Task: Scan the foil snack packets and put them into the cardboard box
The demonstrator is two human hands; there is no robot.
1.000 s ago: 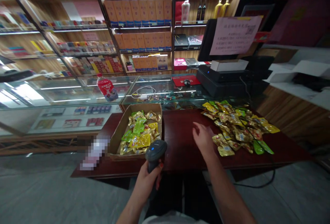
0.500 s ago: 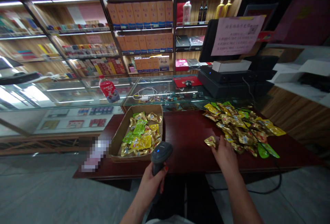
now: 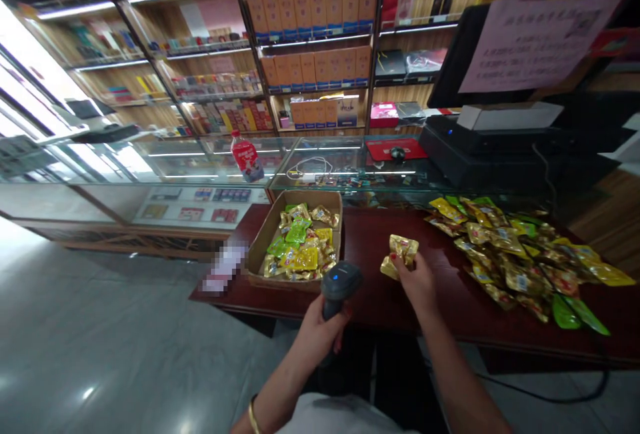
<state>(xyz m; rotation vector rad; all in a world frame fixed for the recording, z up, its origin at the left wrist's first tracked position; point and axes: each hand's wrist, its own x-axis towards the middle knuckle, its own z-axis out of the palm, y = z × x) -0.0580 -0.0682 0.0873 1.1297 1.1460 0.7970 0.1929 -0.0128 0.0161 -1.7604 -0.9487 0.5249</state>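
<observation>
My left hand (image 3: 323, 331) is wrapped round the handle of a dark barcode scanner (image 3: 341, 279), whose blue light is lit. Pinched in my right hand (image 3: 417, 284) is a gold snack packet (image 3: 400, 254), held over the bare middle part of the dark red table (image 3: 365, 234). Part of the packet is hidden by my fingers. Left of the scanner sits an open cardboard box (image 3: 260, 247) with gold, yellow and green packets (image 3: 303, 257) inside. To the right of my right hand lies a loose pile of similar packets (image 3: 515, 261).
A glass counter (image 3: 280, 171) runs behind the table, bearing a red-labelled bottle (image 3: 247, 157), a white cable (image 3: 310, 169) and a mouse (image 3: 397, 153) on a red mat. A monitor with a pink paper sheet (image 3: 535, 41) stands at right. A black cord (image 3: 555, 399) hangs below the table.
My right hand has moved left from the pile's edge and lifted a gold packet. The scanner stays in my left hand. The camera view has shifted, so the scene sits differently.
</observation>
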